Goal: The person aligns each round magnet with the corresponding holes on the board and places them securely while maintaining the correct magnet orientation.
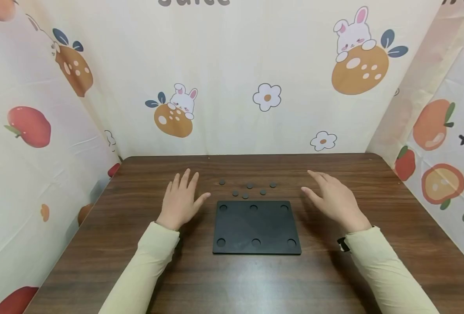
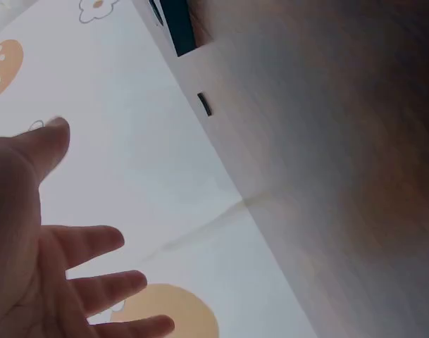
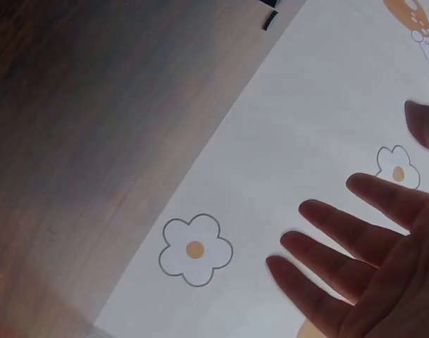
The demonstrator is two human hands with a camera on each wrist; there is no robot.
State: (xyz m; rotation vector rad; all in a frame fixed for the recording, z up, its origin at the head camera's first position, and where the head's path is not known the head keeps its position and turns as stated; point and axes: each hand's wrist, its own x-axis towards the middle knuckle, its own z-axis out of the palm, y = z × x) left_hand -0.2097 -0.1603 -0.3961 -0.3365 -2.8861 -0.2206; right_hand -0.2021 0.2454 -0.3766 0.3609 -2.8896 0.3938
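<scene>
A flat black rectangular board (image 1: 255, 226) lies on the wooden table, with round recesses along its far and near edges. Several small dark discs (image 1: 249, 186) are scattered just beyond its far edge. To the left of the board, my left hand (image 1: 181, 203) hovers with fingers spread and holds nothing. On the other side, my right hand (image 1: 335, 200) is held out over the table, its fingers extended and no object in it. Both wrist views show the left hand (image 2: 45, 246) and right hand (image 3: 369, 260) with fingers apart.
The brown wooden table (image 1: 145, 279) reaches back to a printed curtain (image 1: 232, 56) with rabbits, fruit and flowers. More printed cloth hangs along the left and right sides. A black strap (image 1: 343, 244) shows at the right cuff.
</scene>
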